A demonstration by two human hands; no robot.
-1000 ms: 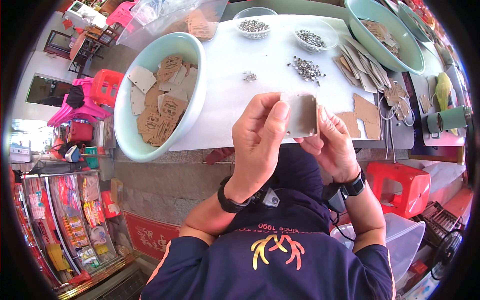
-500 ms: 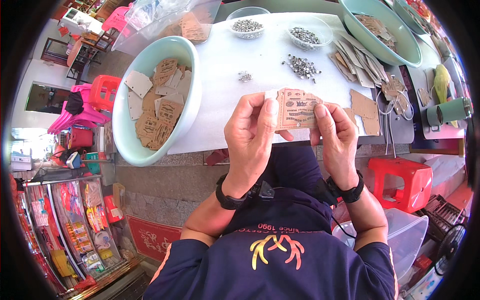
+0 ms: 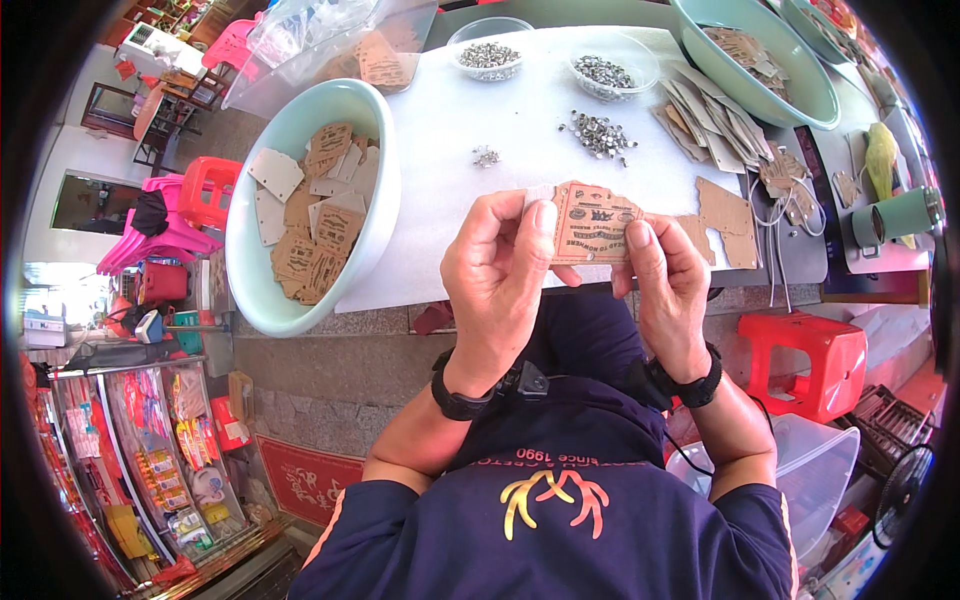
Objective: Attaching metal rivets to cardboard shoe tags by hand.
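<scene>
Between my two hands, just above the table's near edge, is a brown printed cardboard tag (image 3: 597, 228) with notched upper corners and small holes. My left hand (image 3: 502, 285) pinches its left end under the thumb, with something whitish beside the fingertips. My right hand (image 3: 668, 285) grips the right end, thumb on the printed face. Beyond the tag a small cluster of clear bits (image 3: 486, 156) and a larger pile of silver metal studs (image 3: 600, 134) lie on the white table covering (image 3: 430, 200).
At left stands a pale green basin (image 3: 385, 215) of tags. Two clear bowls (image 3: 490, 50) of small metal parts sit at the back. Stacked cardboard pieces (image 3: 712, 120), another basin (image 3: 830, 100) and a green cup (image 3: 905, 218) are at right. A red stool (image 3: 803, 360) stands below.
The tag has changed its tilt slightly in my hands, and its print now looks curved. Both hands keep their grip, and the view has shifted a little.
</scene>
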